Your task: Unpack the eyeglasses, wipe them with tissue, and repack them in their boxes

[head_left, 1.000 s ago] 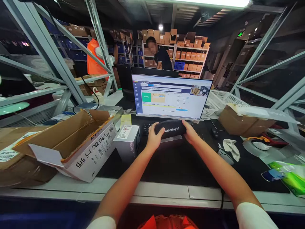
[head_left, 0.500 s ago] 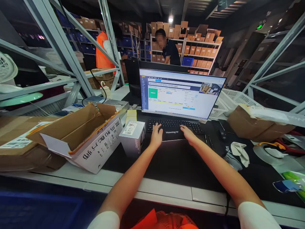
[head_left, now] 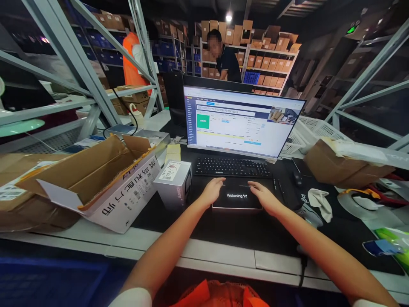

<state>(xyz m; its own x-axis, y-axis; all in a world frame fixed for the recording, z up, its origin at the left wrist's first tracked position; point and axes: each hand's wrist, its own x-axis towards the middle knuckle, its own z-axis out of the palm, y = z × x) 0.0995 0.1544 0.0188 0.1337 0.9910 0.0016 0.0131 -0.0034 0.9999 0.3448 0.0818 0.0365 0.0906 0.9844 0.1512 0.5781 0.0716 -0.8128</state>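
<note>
A flat black box [head_left: 237, 197] printed "Wakening" lies on the black desk mat [head_left: 243, 224], just in front of the black keyboard [head_left: 232, 167]. My left hand [head_left: 211, 192] holds its left edge and my right hand [head_left: 262, 196] holds its right edge, fingers curled over the top corners. A small grey product box [head_left: 174, 184] stands upright left of my left hand. The monitor [head_left: 243, 121] behind the keyboard shows a form with a green block.
An open cardboard box [head_left: 105, 183] lies tilted at the left, a torn brown carton [head_left: 341, 164] at the right with tape [head_left: 358, 200], a cloth [head_left: 321, 200] and a green packet [head_left: 396, 241]. Steel racking flanks the desk. Two people work among shelves behind.
The black box was held up in front of the screen; both hands have lowered it toward me and laid it flat on the mat before the keyboard.
</note>
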